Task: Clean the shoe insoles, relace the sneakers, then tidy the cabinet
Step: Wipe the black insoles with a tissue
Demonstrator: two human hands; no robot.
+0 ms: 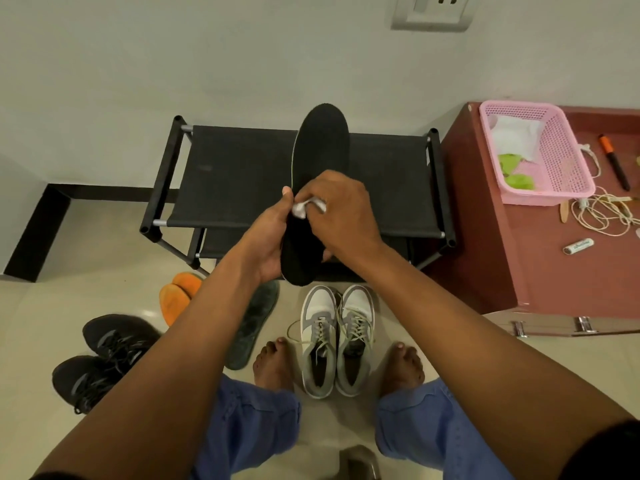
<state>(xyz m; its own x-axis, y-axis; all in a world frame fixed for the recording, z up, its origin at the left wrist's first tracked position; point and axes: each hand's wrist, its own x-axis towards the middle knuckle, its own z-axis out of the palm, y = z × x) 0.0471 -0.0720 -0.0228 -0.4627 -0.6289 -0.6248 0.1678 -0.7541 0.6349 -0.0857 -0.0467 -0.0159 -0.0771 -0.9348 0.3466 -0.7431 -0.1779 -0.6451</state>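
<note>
- Blue trouser legs (249, 420) and two bare feet (273, 362) are closest, at the bottom of the view.
- Between the feet stand two grey and white sneakers (337, 341), side by side, with laces in them.
- Left of them a dark green insole (254, 323) lies flat on the floor.
- Further left sit two black sneakers (104, 355), and behind them a pair of orange insoles (178, 299).
- Up in the air, the left hand (268, 237) grips a black insole (318, 161) at its heel end, fingers curled round its edge.
- On the insole's middle, the right hand (343, 209) pinches a small white cloth (304, 206) and presses it down.
- Behind the hands is a black shoe rack (235, 174) against the wall.
- On the right is a red-brown cabinet (485, 209). On top of it are a pink basket (557, 161), loose white laces (602, 213), and a battery (577, 246).
</note>
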